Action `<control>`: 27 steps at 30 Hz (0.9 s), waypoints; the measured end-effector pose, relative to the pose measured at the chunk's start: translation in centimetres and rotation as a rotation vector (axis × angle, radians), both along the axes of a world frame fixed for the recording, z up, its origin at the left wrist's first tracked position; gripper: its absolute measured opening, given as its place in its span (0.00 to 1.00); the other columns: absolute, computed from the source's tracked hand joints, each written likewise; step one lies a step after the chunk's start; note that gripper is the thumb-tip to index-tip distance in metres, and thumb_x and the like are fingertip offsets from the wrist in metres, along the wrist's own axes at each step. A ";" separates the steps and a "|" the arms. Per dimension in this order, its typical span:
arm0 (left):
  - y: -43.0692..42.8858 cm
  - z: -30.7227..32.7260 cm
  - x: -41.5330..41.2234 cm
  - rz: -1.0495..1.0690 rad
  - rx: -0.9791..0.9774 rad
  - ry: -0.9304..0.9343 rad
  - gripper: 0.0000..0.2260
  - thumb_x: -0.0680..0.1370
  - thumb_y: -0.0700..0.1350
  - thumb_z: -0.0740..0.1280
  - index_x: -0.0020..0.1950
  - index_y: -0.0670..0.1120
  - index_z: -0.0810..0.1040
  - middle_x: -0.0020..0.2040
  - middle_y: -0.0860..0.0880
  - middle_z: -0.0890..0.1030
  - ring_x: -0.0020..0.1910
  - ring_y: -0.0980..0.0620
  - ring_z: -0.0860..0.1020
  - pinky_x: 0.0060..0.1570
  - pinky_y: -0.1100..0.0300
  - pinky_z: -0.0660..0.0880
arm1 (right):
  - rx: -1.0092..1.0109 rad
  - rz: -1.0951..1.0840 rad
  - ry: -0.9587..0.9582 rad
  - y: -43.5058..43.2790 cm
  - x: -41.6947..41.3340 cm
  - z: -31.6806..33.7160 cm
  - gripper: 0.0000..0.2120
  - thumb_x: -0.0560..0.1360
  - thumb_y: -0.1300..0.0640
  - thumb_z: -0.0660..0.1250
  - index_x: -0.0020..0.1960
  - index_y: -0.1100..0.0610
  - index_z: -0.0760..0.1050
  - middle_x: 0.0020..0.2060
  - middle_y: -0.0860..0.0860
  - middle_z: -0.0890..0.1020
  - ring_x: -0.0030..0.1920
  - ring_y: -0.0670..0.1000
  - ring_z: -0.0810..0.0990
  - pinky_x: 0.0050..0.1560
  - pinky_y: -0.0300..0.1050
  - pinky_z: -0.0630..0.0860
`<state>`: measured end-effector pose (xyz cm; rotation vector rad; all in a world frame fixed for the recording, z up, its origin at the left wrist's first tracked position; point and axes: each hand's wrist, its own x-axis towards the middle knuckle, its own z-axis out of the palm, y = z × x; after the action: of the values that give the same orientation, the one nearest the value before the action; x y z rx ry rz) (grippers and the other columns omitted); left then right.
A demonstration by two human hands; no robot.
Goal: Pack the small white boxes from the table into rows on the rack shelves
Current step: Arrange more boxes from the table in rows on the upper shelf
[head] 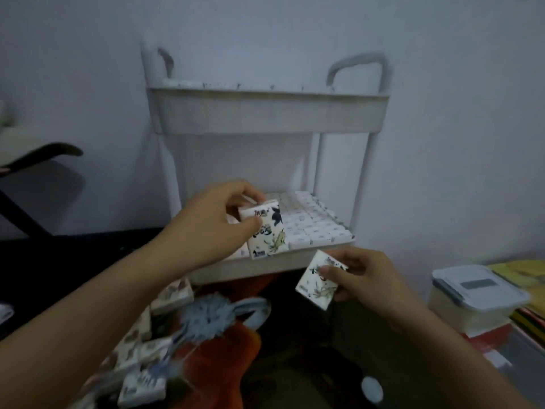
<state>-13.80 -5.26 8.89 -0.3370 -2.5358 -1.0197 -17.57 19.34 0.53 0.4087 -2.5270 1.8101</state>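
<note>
L hand (218, 228) pinches box (267, 228) at front edge of lower shelf (265, 266), R hand (362, 278) pinches 2nd box (320, 283); a loose grip may topple packed rows (312, 228).

We see the rack (265, 113) against the wall, rows of boxes (312, 228) in its lower shelf (265, 267). Our left hand (212, 228) holds a first box (267, 228) over the shelf's front edge, and our right hand (362, 278) holds a second box (320, 283) just below it. Loose boxes (141, 364) lie lower left.

printed white box (267, 228) upright, frame centre | second box (320, 283) tilted, below-right | packed rows (312, 225) on lower shelf (265, 267) | loose boxes (141, 349) lower left
</note>
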 end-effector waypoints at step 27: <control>12.9 17.8 -18.1 -0.179 -0.285 0.248 0.09 0.72 0.48 0.74 0.48 0.56 0.78 0.41 0.58 0.79 0.43 0.61 0.79 0.48 0.58 0.78 | -0.033 -0.163 0.403 8.1 -9.4 19.5 0.27 0.62 0.39 0.74 0.57 0.49 0.74 0.40 0.48 0.86 0.41 0.47 0.86 0.45 0.47 0.83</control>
<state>-31.90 7.60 26.70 -0.7349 -2.4520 -0.6254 -26.97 27.49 19.98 0.4928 -2.1854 1.5281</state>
